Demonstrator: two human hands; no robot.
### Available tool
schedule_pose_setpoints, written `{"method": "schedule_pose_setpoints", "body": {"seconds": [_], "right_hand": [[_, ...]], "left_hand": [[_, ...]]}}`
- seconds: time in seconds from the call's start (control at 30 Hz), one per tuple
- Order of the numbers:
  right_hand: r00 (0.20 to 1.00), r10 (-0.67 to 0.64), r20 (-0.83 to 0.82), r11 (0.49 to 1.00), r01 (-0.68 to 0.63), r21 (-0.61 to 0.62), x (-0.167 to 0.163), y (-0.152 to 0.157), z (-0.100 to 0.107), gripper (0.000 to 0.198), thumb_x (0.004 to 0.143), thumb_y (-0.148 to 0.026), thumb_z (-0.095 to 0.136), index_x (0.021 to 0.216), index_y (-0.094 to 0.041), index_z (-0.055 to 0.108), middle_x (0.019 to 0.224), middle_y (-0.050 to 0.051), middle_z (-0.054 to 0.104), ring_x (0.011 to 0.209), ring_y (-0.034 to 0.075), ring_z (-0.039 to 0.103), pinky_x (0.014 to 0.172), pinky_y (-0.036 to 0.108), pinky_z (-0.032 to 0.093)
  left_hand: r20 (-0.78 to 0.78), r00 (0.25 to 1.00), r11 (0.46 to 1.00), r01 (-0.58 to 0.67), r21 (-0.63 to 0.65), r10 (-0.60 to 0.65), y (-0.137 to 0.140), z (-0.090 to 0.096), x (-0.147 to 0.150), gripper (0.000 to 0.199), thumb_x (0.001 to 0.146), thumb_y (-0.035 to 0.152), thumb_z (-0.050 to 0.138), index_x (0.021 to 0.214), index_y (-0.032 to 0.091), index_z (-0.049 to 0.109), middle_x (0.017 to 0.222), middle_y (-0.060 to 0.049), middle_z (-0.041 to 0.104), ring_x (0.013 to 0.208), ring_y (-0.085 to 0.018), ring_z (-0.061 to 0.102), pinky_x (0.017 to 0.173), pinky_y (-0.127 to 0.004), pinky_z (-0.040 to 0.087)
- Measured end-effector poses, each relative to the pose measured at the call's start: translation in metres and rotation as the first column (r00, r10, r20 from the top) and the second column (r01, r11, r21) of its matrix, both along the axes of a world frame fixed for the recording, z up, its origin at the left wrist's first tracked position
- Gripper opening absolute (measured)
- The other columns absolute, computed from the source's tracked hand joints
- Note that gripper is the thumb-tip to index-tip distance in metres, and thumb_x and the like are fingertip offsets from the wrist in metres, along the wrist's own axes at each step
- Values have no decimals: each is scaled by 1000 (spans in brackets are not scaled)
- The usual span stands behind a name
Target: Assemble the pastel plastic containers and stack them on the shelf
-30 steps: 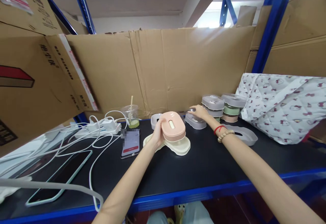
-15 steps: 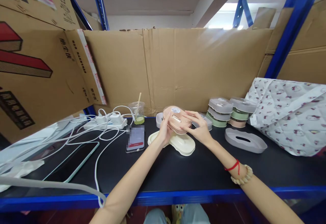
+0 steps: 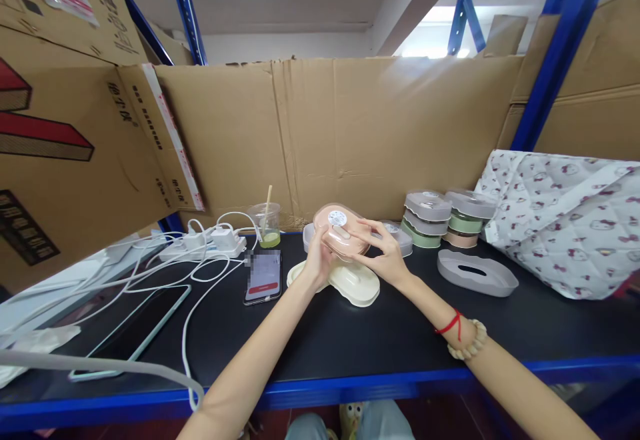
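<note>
A pink wavy-edged plastic box [image 3: 345, 245] with a clear cover and a round white sticker is held up above the table, tilted so its top faces me. My left hand [image 3: 319, 258] grips its left and lower edge. My right hand [image 3: 383, 251] has its thumb and fingers on the right side of the box. Below lies a cream wavy-edged piece [image 3: 356, 285] of similar outline, partly hidden by the box and my left hand. Behind the box, a grey piece [image 3: 400, 240] shows in part.
Stacked grey and green boxes [image 3: 424, 225] stand at the back right, near a loose grey lid with an oval slot [image 3: 477, 272] and a patterned white bag [image 3: 565, 220]. Leftward are a phone [image 3: 263, 279], a plastic cup [image 3: 270, 230], white cables [image 3: 187, 333] and a tablet [image 3: 135, 333].
The pink box has tipped slightly further, showing more of its top and sticker. Both hands keep hold of it. The whole view has shifted a little.
</note>
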State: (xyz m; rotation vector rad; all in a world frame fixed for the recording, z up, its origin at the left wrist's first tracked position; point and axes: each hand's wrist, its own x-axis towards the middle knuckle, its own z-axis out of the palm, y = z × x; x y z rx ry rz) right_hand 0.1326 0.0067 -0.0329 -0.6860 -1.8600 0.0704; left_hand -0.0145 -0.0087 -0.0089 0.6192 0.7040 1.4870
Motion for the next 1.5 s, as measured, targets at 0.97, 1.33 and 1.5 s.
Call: {"method": "schedule_pose_setpoints", "body": {"seconds": [0.97, 1.33, 1.5], "right_hand": [[568, -596, -567, 725, 77, -685, 45, 39, 20, 72, 72, -61, 50, 130, -21, 39, 117, 13, 60, 74, 20, 66, 48, 29, 50], [724, -634, -271, 708, 402, -581, 69, 44, 10, 58, 69, -56, 58, 118, -26, 55, 113, 10, 64, 98, 29, 64, 82, 44, 51], [768, -604, -214, 576, 234, -783, 71, 46, 13, 64, 75, -53, 54, 129, -19, 48, 125, 17, 56, 81, 26, 68, 55, 37, 57]], "left_hand": [[-890, 410, 823, 422, 381, 201, 30, -13, 70, 33, 56, 11, 70, 86, 24, 66, 113, -9, 64, 126, -34, 43, 107, -51, 24], [-789, -361, 742, 648, 172, 498, 11, -15, 106, 39, 79, 15, 54, 117, 16, 55, 124, -18, 56, 119, -33, 48, 96, -45, 38], [-724, -360, 663, 727, 179, 589, -19, -16, 88, 38, 82, 23, 55, 120, 17, 55, 118, -15, 58, 112, -30, 51, 92, -42, 41]]}}
